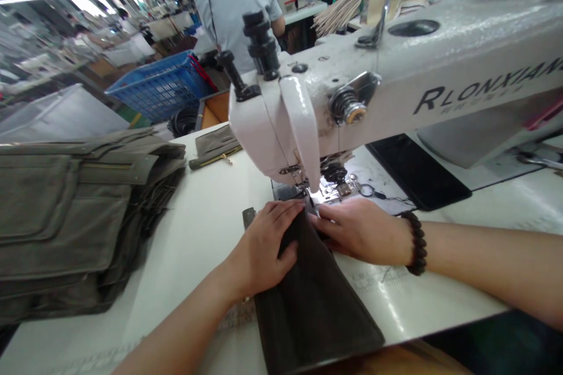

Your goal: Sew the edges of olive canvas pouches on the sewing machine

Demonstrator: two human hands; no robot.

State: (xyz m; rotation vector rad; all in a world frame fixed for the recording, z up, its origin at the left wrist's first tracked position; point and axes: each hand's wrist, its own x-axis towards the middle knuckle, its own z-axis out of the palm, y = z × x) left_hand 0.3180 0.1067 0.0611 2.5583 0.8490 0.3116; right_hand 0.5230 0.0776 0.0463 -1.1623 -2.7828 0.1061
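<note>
White tabletop (206,217) — dark fabric (321,304) under left hand (268,249), beside right hand (367,233).

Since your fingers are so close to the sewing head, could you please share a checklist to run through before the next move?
1. Left hand on the dark fabric: ok, lying on top.
2. Right hand at the fabric's right edge: ok.
3. Fingers well away from the sewing head: not ok, close to it.
4. Stacked pieces clear of the sewing head: ok, off to the left.
5. Needle position: cannot tell.
</note>
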